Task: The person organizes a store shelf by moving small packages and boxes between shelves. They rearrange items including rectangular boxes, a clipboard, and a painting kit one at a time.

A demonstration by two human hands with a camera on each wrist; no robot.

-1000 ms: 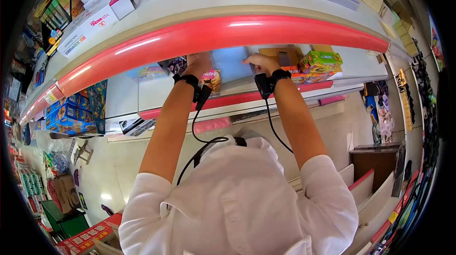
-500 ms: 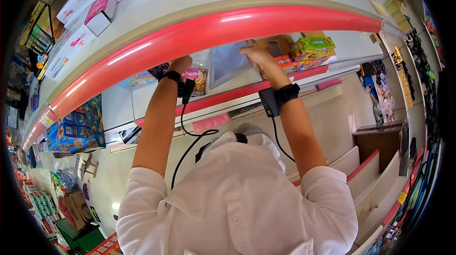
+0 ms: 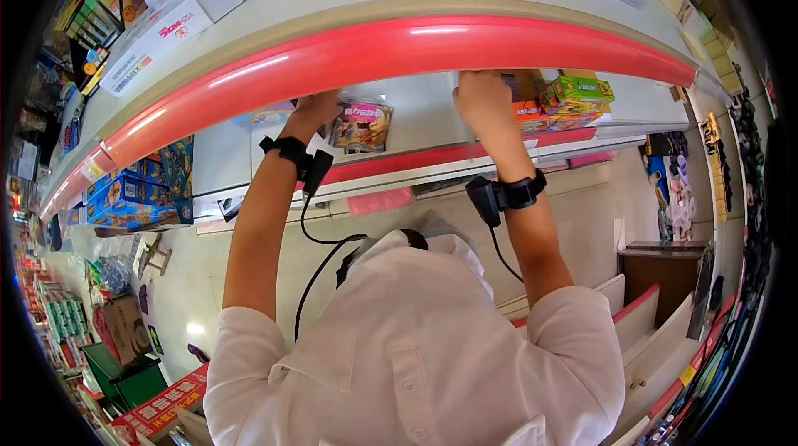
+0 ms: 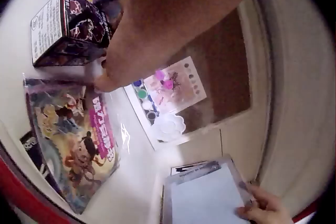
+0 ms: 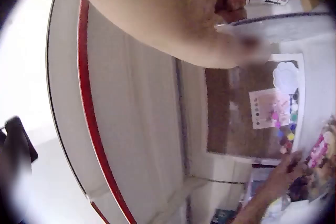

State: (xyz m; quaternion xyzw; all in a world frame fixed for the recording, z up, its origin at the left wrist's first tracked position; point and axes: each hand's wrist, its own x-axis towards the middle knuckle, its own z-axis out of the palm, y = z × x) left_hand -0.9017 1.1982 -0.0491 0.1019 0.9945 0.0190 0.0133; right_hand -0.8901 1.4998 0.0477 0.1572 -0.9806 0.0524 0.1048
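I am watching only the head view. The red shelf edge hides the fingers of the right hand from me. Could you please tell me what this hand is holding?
Observer: The left wrist view shows the right hand pinching the side of a pale-blue flat panel.
Operator: Thank you. And what else does the red shelf edge hide?
Observer: A paint set with a white flower-shaped palette.

Two hands (image 3: 319, 107) (image 3: 485, 103), one white palette (image 4: 169, 128)
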